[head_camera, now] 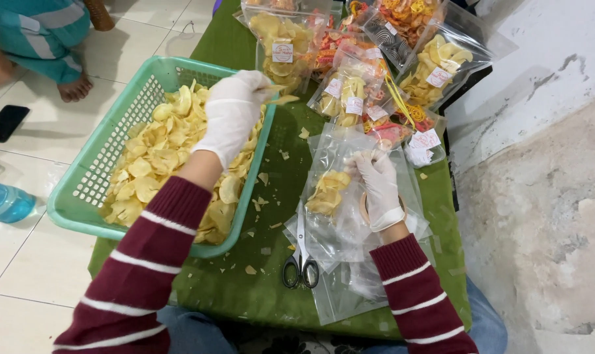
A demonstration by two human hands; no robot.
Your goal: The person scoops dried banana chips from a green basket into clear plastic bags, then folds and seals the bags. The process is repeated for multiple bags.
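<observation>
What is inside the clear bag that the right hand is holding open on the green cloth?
The clear bag holds a small pile of yellow chips. The right hand grips its mouth, covering that edge. More empty bags lie underneath; their count is unclear.

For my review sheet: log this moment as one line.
left hand: gloved, pinching chips over green basket | right hand: gloved, holding clear bag part-filled with chips | scissors: idle on green cloth

Basket of chips left on table; scissors right of it; filled bags behind.
</observation>
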